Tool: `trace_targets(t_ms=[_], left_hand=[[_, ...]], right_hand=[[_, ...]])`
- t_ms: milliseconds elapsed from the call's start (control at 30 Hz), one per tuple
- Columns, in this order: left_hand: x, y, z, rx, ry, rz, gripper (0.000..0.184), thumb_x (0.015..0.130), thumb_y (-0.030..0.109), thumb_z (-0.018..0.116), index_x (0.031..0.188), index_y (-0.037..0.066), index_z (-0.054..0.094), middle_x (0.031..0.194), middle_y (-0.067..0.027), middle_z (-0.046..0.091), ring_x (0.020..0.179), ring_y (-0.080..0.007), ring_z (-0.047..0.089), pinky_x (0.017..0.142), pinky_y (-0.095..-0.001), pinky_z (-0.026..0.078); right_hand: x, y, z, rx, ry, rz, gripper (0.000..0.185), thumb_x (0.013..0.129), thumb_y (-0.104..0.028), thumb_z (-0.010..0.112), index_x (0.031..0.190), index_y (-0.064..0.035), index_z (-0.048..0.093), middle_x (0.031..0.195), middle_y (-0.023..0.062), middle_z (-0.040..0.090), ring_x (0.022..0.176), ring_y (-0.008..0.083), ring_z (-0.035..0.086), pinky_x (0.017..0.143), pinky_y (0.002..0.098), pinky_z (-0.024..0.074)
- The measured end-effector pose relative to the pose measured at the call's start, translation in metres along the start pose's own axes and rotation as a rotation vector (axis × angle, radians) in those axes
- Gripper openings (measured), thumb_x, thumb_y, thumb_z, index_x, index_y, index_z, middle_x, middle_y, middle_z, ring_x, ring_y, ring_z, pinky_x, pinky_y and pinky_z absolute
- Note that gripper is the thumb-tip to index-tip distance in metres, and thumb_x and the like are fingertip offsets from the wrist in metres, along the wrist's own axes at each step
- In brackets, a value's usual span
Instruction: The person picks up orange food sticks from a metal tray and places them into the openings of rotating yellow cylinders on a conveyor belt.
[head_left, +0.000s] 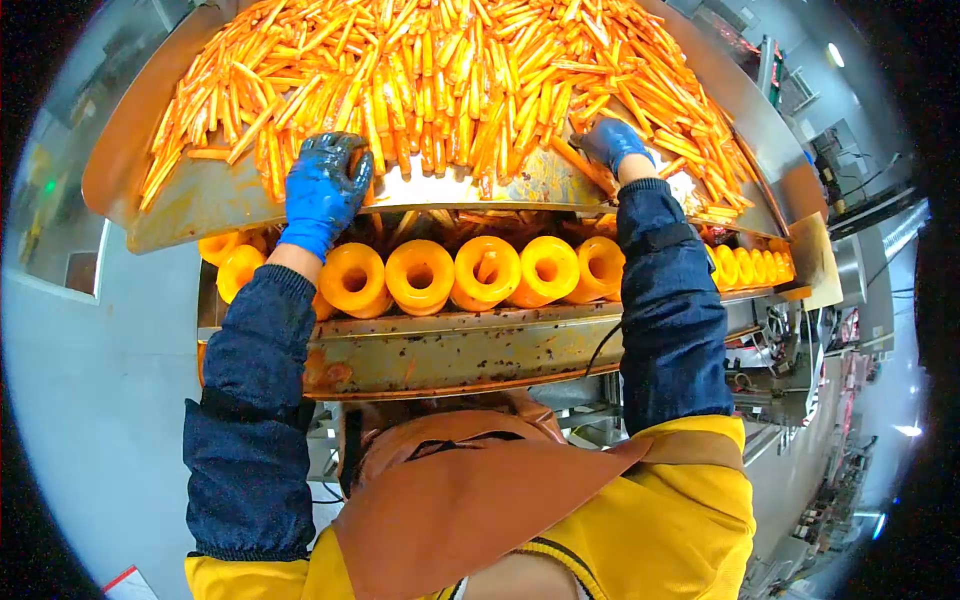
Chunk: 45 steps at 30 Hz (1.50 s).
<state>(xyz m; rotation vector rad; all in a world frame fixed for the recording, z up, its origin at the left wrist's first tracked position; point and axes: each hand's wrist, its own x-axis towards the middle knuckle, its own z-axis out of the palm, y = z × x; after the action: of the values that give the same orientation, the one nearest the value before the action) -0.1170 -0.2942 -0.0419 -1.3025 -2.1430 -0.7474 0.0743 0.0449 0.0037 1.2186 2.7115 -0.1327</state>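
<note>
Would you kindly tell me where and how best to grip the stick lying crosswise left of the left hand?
Probably pinch the stick around its middle, coming from the near side: it lies crosswise, with bare tray on that side.

Orange sticks [440, 75] — glossy, densely heaped

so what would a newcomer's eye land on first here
Probably the heap of glossy orange sticks on the metal tray at the top. Just below, a row of hollow orange cylinders stands out. The blue-gloved left hand and right hand meet the heap's lower edge.
</note>
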Motion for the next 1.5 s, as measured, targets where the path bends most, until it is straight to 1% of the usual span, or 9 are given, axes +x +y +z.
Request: trace_targets(t_ms=[300, 433, 733, 833, 1000, 1067, 1233, 1367, 1500], left_hand=[[0.000, -0.002, 0.003, -0.007, -0.011, -0.015, 0.018, 0.078, 0.022, 0.062, 0.092, 0.010, 0.065, 0.094, -0.0110, 0.063, 0.092, -0.0312, 0.056, 0.083, -0.0402, 0.046], [0.000, -0.001, 0.003, 0.008, -0.013, -0.005, 0.018, 0.078, 0.022, 0.062, 0.092, 0.010, 0.065, 0.093, -0.0112, 0.063, 0.091, -0.0313, 0.057, 0.082, -0.0403, 0.046], [-0.002, -0.001, 0.003, -0.002, 0.021, 0.005, 0.018, 0.079, 0.022, 0.063, 0.092, 0.011, 0.065, 0.091, -0.0112, 0.063, 0.089, -0.0310, 0.057, 0.080, -0.0403, 0.048], [0.001, -0.003, 0.002, 0.002, -0.005, 0.006, 0.018, 0.079, 0.023, 0.063, 0.092, 0.011, 0.065, 0.091, -0.0114, 0.063, 0.090, -0.0311, 0.057, 0.080, -0.0403, 0.048], [0.000, -0.002, 0.002, -0.002, -0.009, -0.003, 0.018, 0.079, 0.023, 0.063, 0.092, 0.011, 0.065, 0.092, -0.0111, 0.063, 0.090, -0.0312, 0.057, 0.081, -0.0402, 0.047], [-0.001, -0.002, 0.003, -0.004, -0.002, 0.006, 0.018, 0.079, 0.023, 0.063, 0.092, 0.011, 0.065, 0.092, -0.0110, 0.063, 0.090, -0.0312, 0.057, 0.081, -0.0402, 0.047], [-0.003, -0.004, 0.006, 0.014, 0.026, 0.023, 0.018, 0.079, 0.023, 0.063, 0.092, 0.011, 0.065, 0.092, -0.0107, 0.064, 0.090, -0.0311, 0.057, 0.081, -0.0401, 0.047], [-0.002, -0.004, 0.006, 0.037, 0.007, 0.020, 0.018, 0.078, 0.024, 0.063, 0.092, 0.012, 0.065, 0.093, -0.0108, 0.064, 0.091, -0.0311, 0.057, 0.082, -0.0403, 0.047], [0.000, -0.002, 0.002, -0.001, -0.015, -0.002, 0.019, 0.078, 0.024, 0.063, 0.093, 0.012, 0.065, 0.093, -0.0107, 0.064, 0.091, -0.0311, 0.057, 0.082, -0.0403, 0.047]], right_hand=[[-0.026, -0.026, 0.015, 0.126, 0.091, -0.126, 0.076, 0.073, -0.064, 0.057, 0.097, 0.0086, 0.063, 0.106, 0.0298, 0.059, 0.101, 0.0401, 0.058, 0.090, 0.0427, 0.0449], [-0.005, -0.024, 0.012, -0.032, 0.041, -0.029, 0.044, 0.072, -0.041, 0.062, 0.099, -0.0065, 0.067, 0.108, 0.0197, 0.062, 0.098, 0.0349, 0.061, 0.086, 0.0409, 0.0480], [-0.036, -0.008, -0.001, 0.035, -0.116, -0.200, 0.047, 0.069, -0.041, 0.066, 0.091, -0.0003, 0.068, 0.099, 0.0220, 0.064, 0.089, 0.0345, 0.063, 0.081, 0.0388, 0.0480], [-0.079, -0.021, -0.012, 0.482, 0.211, -0.133, 0.041, 0.071, -0.035, 0.071, 0.088, 0.0014, 0.065, 0.085, 0.0177, 0.067, 0.078, 0.0260, 0.065, 0.073, 0.0344, 0.0496], [-0.160, -0.053, 0.044, 1.507, 0.152, -0.274, 0.025, 0.076, -0.018, 0.074, 0.091, -0.0008, 0.065, 0.080, 0.0042, 0.066, 0.073, 0.0097, 0.059, 0.068, 0.0290, 0.0493], [-0.166, -0.046, 0.090, 1.219, 0.174, -0.323, 0.025, 0.075, -0.018, 0.074, 0.092, -0.0009, 0.065, 0.081, 0.0041, 0.066, 0.073, 0.0091, 0.058, 0.067, 0.0270, 0.0489], [-0.184, -0.049, 0.092, 1.489, 0.524, -0.171, 0.019, 0.082, -0.012, 0.068, 0.097, -0.0015, 0.065, 0.086, 0.0026, 0.066, 0.076, 0.0088, 0.058, 0.069, 0.0251, 0.0479], [-0.188, -0.080, 0.097, 1.732, 0.346, -0.227, 0.029, 0.081, -0.010, 0.069, 0.108, -0.0030, 0.061, 0.094, -0.0003, 0.064, 0.080, 0.0079, 0.057, 0.072, 0.0243, 0.0473], [-0.185, -0.087, 0.116, 1.464, 0.253, -0.253, 0.036, 0.079, -0.015, 0.071, 0.112, -0.0041, 0.060, 0.086, 0.0001, 0.064, 0.076, 0.0076, 0.057, 0.070, 0.0258, 0.0481]])
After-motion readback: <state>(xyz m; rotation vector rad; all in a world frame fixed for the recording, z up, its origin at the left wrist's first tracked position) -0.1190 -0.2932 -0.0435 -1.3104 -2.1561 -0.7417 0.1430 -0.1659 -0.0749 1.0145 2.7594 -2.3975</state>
